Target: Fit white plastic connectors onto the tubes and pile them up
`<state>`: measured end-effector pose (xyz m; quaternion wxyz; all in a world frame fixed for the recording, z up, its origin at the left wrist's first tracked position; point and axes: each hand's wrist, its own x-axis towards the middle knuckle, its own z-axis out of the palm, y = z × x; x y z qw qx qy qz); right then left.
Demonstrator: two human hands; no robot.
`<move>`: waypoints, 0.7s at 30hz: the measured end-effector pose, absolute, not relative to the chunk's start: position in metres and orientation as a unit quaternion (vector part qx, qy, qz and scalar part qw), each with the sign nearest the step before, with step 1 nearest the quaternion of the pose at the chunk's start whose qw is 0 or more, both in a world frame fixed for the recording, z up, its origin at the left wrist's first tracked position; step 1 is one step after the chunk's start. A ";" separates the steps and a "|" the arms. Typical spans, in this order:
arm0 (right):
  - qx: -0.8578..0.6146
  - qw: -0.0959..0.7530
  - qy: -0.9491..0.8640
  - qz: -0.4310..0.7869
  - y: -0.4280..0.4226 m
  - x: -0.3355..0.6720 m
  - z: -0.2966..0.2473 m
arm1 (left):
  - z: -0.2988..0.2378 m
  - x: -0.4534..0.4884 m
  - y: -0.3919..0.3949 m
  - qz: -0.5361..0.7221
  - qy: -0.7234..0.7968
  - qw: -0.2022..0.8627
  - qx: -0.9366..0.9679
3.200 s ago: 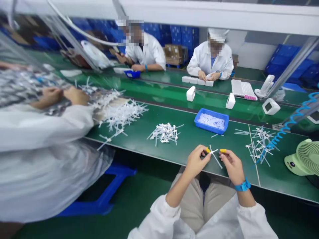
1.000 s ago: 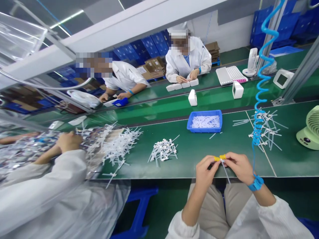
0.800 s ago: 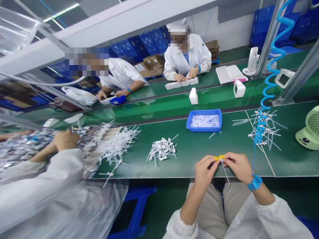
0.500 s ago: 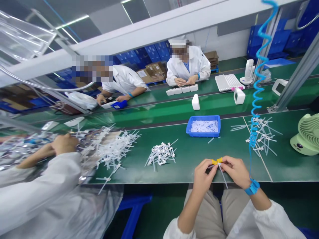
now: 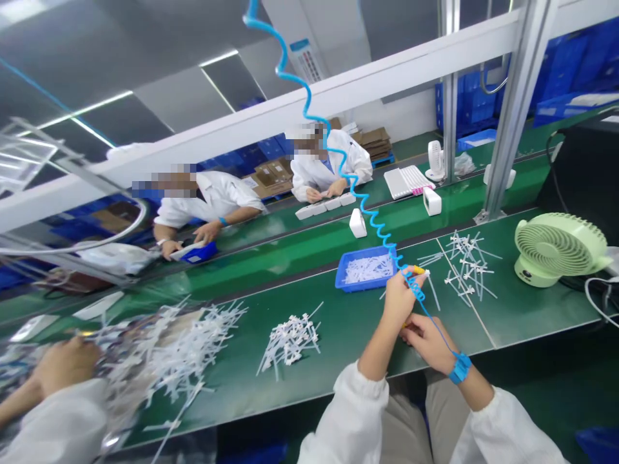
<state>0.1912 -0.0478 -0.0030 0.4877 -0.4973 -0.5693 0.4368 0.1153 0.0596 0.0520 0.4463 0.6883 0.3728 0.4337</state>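
Observation:
My left hand (image 5: 400,298) is stretched forward over the green bench, its fingers closed on a thin white plastic strip (image 5: 434,293) with a small head. Yellow covers the fingertip beside the strip. Nearer the bench edge, my right hand (image 5: 431,345) has curled fingers, one with a yellow tip; whatever they may hold is hidden. A blue strap (image 5: 460,367) circles my right wrist. The coiled blue cord (image 5: 376,222) crosses in front of my left hand. Just left of that hand stands a blue tray (image 5: 342,277) of small white pieces. A loose heap of white strips (image 5: 468,270) lies to the right.
Further left lie a small heap of white strips (image 5: 293,338) and a larger pile (image 5: 203,345), near a co-worker's hand (image 5: 68,364). A green fan (image 5: 551,248) stands at right. Two people work across the belt (image 5: 271,254). A metal post (image 5: 515,116) rises at the bench's back.
My hands have parted. The left has moved forward and right with a white strip; the right stays near the bench edge. The view has turned right, and the cord now crosses my left hand.

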 end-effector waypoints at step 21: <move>-0.466 0.513 -0.521 0.498 -0.047 0.194 -0.002 | 0.113 0.050 -0.069 0.519 0.342 0.451 0.641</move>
